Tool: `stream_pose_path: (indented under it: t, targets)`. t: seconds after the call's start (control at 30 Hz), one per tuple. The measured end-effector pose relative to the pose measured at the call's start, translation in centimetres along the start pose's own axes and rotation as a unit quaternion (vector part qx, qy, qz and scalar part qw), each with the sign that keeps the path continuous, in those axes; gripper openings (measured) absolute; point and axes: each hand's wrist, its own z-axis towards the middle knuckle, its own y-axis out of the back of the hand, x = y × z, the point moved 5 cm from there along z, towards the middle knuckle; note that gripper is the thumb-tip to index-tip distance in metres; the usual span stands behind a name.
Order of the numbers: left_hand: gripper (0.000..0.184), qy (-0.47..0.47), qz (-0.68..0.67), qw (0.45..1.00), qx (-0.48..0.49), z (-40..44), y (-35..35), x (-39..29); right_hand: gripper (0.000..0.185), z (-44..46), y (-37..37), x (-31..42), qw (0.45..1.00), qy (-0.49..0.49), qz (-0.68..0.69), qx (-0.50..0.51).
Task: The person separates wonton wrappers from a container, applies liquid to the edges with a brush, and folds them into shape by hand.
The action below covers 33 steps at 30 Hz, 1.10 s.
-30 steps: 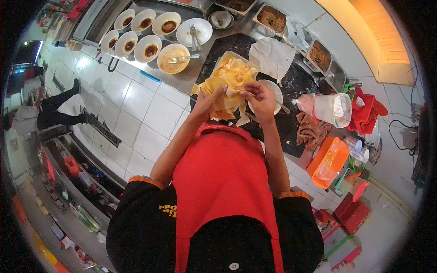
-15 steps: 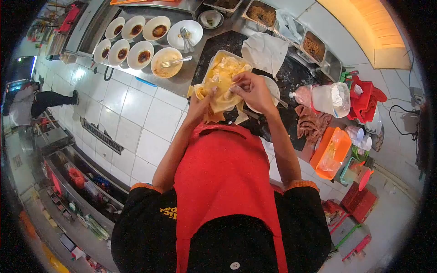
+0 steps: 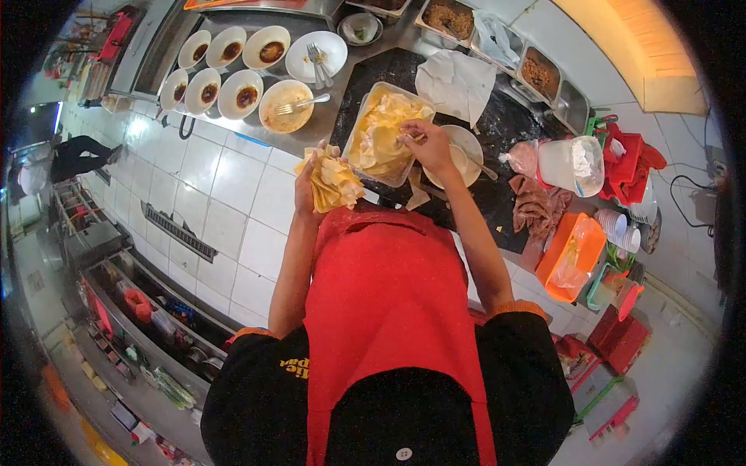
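My left hand (image 3: 305,186) is wrapped around a folded stack of thin yellow wonton wrappers (image 3: 336,185), held left of a clear plastic container (image 3: 407,175). More yellow wrappers (image 3: 381,140), dusted with white flour, lie loosely heaped in that container. Over its right edge hovers my right hand (image 3: 430,147), thumb and fingers pinched together; whether anything thin is between them cannot be made out. Partly behind my right wrist sits a white plate (image 3: 469,141) with a small round dish on it and a utensil at its right edge.
Several bowls with dark sauce (image 3: 240,94), a used bowl with a fork (image 3: 272,120) and a plate with cutlery (image 3: 303,58) stand left. White paper (image 3: 458,81) lies behind the container. At right are a flour tub (image 3: 571,165), brown cloth (image 3: 536,203) and orange basket (image 3: 569,260).
Both hands were together at a yellow sheet over the container. My left hand has moved left and away with the wrapper stack; my right hand has shifted slightly right, off the sheet.
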Motion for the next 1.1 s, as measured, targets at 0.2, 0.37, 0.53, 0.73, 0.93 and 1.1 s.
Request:
stream_pose_path:
  t: [0.2, 0.37, 0.53, 0.73, 0.93, 1.1]
  targets:
    - [0.057, 0.013, 0.057, 0.998, 0.004, 0.6, -1.8, 1.0, 0.026, -1.1, -0.5, 1.9, 0.970, 0.151, -0.128, -0.138]
    - [0.059, 0.027, 0.133, 0.990, 0.032, 2.1, -2.1, 2.8, 0.024, -1.9, -1.2, 3.2, 0.986, 0.124, -0.102, -0.052]
    - [0.057, 0.066, 0.144, 0.986, 0.054, 2.5, -5.3, 5.2, 0.024, -4.4, 0.9, 8.1, 0.995, 0.064, 0.054, -0.058]
    - [0.055, 0.054, 0.197, 0.976, 0.069, 3.1, -7.5, 6.7, 0.022, -6.3, 2.5, 9.5, 0.989, 0.094, -0.036, -0.110]
    - [0.055, 0.058, 0.171, 0.982, 0.055, 3.9, -8.0, 7.4, 0.020, -7.8, 2.7, 10.0, 0.977, 0.146, -0.082, -0.130]
    - [0.055, 0.076, 0.160, 0.983, 0.049, 4.0, -8.5, 8.0, 0.021, -8.1, 2.5, 10.0, 0.973, 0.171, -0.086, -0.131]
